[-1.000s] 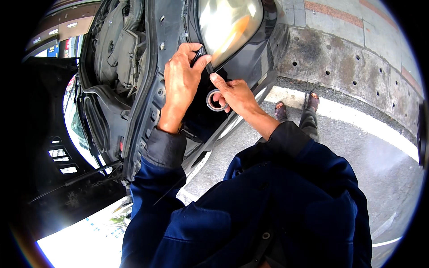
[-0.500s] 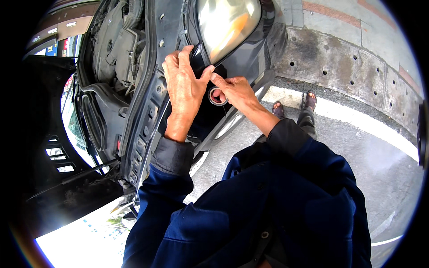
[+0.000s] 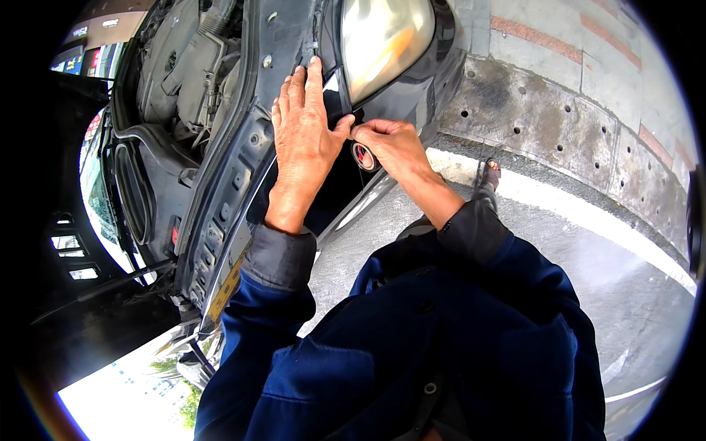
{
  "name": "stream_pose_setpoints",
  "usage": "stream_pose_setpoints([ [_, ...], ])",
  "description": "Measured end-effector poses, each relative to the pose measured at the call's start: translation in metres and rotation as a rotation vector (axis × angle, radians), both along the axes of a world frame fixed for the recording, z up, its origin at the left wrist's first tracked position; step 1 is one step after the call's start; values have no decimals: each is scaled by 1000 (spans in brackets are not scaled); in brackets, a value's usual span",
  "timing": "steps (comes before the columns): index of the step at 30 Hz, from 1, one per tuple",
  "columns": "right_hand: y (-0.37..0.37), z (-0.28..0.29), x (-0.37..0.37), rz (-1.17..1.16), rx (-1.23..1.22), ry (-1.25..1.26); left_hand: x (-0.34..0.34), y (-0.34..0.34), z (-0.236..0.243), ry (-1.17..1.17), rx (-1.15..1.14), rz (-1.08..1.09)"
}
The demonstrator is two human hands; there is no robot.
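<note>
**Tape going on beside the headlight**

The left hand (image 3: 303,140) lies flat on the dark car body (image 3: 220,191), fingers together, pressing a strip of black tape just left of the headlight (image 3: 382,40). The right hand (image 3: 390,143) pinches the tape's run at the left thumb, one tape roll (image 3: 365,156) under its fingers. One strip looks partly laid (its end is hidden); tearing off seems left. One headlight, two hands.

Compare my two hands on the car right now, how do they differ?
The left hand lies flat with fingers spread along the body edge beside the headlight; the right hand is curled, pinching something small, a tape roll under it. The left reaches higher than the right. Both are bare and meet at the thumbs.
</note>
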State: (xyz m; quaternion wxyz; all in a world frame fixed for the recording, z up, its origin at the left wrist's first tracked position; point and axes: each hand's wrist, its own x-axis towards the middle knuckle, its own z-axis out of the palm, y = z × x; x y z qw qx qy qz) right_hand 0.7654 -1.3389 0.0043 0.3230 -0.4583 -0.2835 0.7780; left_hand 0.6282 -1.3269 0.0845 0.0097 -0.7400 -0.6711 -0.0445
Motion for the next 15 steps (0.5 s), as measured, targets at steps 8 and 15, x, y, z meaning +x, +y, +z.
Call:
stream_pose_setpoints([
  [8, 23, 6, 1, 193, 51, -150, -4, -1, -4, 67, 25, -49],
  [15, 5, -15, 1, 348, 18, -287, -3, -7, -12, 75, 65, -96],
])
